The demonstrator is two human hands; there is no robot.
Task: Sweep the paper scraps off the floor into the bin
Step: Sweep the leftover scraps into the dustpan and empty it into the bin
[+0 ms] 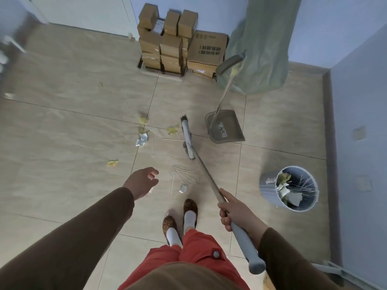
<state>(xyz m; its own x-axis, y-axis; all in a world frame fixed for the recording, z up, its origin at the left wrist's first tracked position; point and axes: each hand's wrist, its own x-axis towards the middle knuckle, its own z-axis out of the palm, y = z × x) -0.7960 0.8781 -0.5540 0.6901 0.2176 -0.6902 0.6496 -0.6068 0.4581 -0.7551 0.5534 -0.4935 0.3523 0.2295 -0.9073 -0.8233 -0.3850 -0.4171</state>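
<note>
My right hand (235,211) grips the grey handle of a broom (206,174), whose head (187,138) rests on the tiled floor ahead. Yellow and white paper scraps (143,130) lie left of the broom head, another yellow scrap (112,163) sits further left, and thin sticks (184,174) with small white bits lie near my feet. My left hand (144,182) hangs over the floor with relaxed fingers, holding nothing. A grey dustpan (227,128) with a long handle stands right of the broom head. The round grey bin (270,187) at right holds scraps and sticks.
Stacked cardboard boxes (171,42) stand against the far wall. A pale green bag or cover (263,49) hangs down behind the dustpan. The blue wall (360,122) with a dark skirting runs along the right. My feet (182,218) stand between the sticks and me.
</note>
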